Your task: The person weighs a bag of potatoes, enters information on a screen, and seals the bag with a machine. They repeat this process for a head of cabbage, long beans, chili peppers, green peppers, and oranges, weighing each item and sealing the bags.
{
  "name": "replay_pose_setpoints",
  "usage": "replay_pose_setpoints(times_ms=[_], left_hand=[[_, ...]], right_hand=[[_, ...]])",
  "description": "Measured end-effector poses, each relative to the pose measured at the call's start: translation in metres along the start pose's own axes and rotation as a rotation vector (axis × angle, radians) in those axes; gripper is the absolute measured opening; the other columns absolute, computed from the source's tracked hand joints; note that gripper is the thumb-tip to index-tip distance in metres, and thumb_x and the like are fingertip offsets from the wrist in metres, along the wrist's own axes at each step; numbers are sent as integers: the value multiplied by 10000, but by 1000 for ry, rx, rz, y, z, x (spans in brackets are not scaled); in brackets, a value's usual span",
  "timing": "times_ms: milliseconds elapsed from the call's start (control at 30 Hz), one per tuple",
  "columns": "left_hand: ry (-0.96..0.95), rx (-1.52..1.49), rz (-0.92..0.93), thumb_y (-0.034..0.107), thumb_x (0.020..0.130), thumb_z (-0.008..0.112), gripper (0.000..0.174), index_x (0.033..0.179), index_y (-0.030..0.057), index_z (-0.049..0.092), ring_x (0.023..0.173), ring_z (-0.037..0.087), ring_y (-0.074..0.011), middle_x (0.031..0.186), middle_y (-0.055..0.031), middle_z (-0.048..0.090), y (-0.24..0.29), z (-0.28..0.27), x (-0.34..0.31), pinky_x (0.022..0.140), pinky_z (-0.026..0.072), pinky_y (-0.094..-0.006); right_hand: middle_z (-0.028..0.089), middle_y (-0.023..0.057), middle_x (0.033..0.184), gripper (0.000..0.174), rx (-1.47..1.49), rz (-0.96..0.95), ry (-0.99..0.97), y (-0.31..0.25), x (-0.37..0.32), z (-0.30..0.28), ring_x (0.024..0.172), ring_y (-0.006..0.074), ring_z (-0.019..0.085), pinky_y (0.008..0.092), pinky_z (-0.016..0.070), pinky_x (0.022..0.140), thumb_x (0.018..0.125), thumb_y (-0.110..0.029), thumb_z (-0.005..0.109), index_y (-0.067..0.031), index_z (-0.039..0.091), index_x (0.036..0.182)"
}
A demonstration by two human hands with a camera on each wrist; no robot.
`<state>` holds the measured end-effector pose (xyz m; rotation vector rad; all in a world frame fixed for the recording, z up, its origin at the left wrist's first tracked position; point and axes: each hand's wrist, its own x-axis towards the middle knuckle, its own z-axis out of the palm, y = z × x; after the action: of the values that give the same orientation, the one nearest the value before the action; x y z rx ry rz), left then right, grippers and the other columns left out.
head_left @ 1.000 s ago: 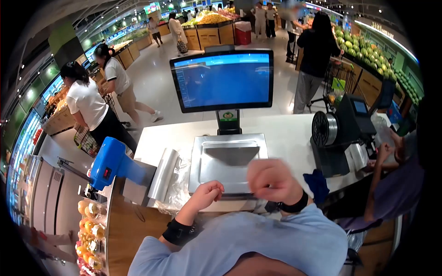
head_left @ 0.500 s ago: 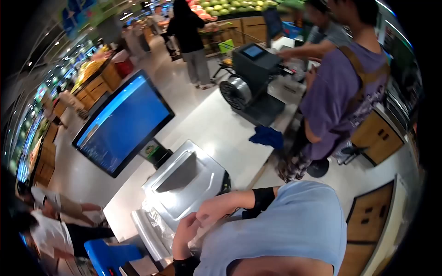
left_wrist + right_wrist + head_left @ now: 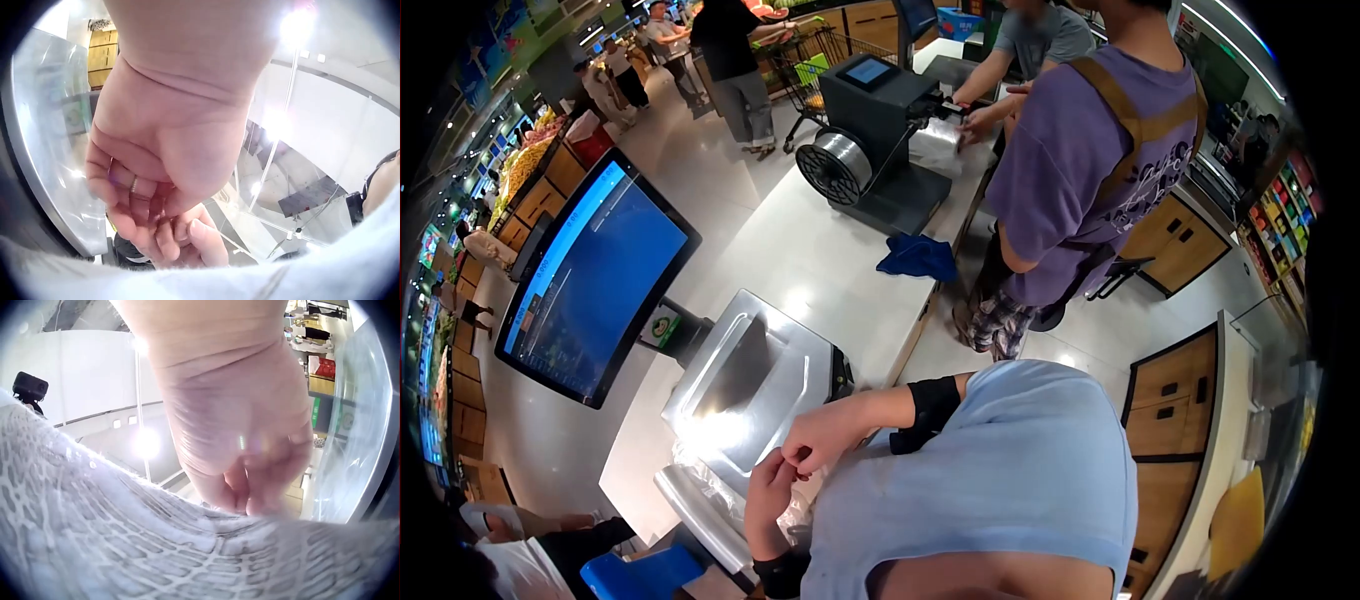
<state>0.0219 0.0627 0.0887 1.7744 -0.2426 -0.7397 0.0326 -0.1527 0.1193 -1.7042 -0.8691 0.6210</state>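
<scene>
My left hand (image 3: 770,492) and right hand (image 3: 828,432) meet at the fingertips, low in front of a metal weighing scale (image 3: 795,400). Loosely bent fingers of the left hand (image 3: 181,134) touch those of the right in the left wrist view, where a thin ring (image 3: 134,183) shows on one finger. In the right wrist view the right hand (image 3: 244,412) hangs with its fingers bent downward, their tips partly hidden behind pale cloth. No object shows between the hands. The scale's screen (image 3: 600,285) glows blue beyond the tray.
A roll of clear plastic bags (image 3: 700,520) lies left of the scale, near a blue device (image 3: 645,576). Farther along the white counter (image 3: 750,250) are a blue cloth (image 3: 917,257) and a dark machine (image 3: 890,150) with a spool. A person in purple (image 3: 1080,150) stands at the right.
The head view has turned right, bringing the person in purple and the dark machine nearer the middle. My hands, apart a second ago, came together by half a second ago and still touch.
</scene>
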Motion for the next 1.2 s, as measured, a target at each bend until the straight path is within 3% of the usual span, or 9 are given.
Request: replay_pose_setpoints(times_ms=[200, 367, 500, 800, 867, 900, 933, 1033, 1200], left_hand=[[33, -111, 96, 199, 1007, 379, 319, 862, -14, 566, 668, 566, -116, 740, -66, 617, 2, -2, 0, 636, 454, -249], [46, -126, 115, 205, 1006, 425, 294, 884, -19, 572, 689, 576, -120, 763, -63, 616, 1, -3, 0, 640, 465, -243], [83, -108, 110, 182, 993, 463, 256, 912, -29, 584, 706, 581, -116, 768, -58, 619, 7, -2, -3, 645, 465, -238], [8, 72, 151, 192, 947, 535, 233, 980, -22, 622, 746, 551, -89, 788, -25, 620, 10, -19, 2, 683, 456, -251], [-23, 67, 191, 247, 939, 524, 262, 966, 4, 619, 674, 527, -120, 724, -39, 602, 12, -18, -1, 640, 439, -283], [-4, 94, 95, 254, 938, 519, 269, 939, 1, 612, 672, 535, -126, 722, -36, 603, 34, -19, -12, 639, 442, -281], [37, 115, 243, 252, 942, 510, 274, 913, -3, 607, 669, 542, -129, 718, -35, 602, 19, -17, -10, 637, 447, -280], [23, 64, 99, 257, 940, 508, 279, 964, 2, 621, 676, 551, -133, 743, -49, 615, 19, -18, -17, 643, 455, -284], [47, -53, 114, 217, 936, 540, 222, 916, 7, 607, 681, 531, -102, 731, -29, 603, 22, -17, -23, 633, 450, -257]], right_hand=[[698, 90, 781, 134, 15, -18, 54, 5, 8, -4, 716, 167, 653, 295, 493, 677, 796, -114, 585, 8, 610, 745], [702, 68, 823, 148, 36, -15, 1, 2, 11, -8, 756, 167, 655, 286, 496, 708, 821, -84, 560, 7, 666, 870], [705, 73, 832, 146, 43, -23, -2, 2, 15, -10, 758, 168, 657, 284, 497, 714, 823, -86, 562, 9, 664, 868], [698, 74, 854, 169, -30, 18, -41, 16, 33, -17, 745, 221, 647, 311, 488, 672, 815, -215, 629, -84, 690, 904], [685, 63, 798, 114, -17, 68, -42, 10, 35, -15, 699, 151, 615, 275, 477, 646, 822, -160, 636, -67, 676, 875], [702, 48, 836, 133, -54, 160, -75, 11, 35, -15, 741, 148, 643, 277, 493, 687, 821, -148, 614, -55, 668, 899], [702, 48, 836, 133, -50, 142, -136, 9, 38, -12, 741, 148, 643, 277, 493, 687, 821, -148, 614, -55, 668, 899], [702, 44, 831, 120, -31, 128, -86, 9, 38, -8, 741, 100, 627, 253, 487, 673, 831, -111, 622, -25, 662, 905], [685, 44, 810, 135, -27, 143, -84, 10, 40, -8, 710, 117, 617, 258, 485, 667, 834, -131, 629, -35, 653, 925]])
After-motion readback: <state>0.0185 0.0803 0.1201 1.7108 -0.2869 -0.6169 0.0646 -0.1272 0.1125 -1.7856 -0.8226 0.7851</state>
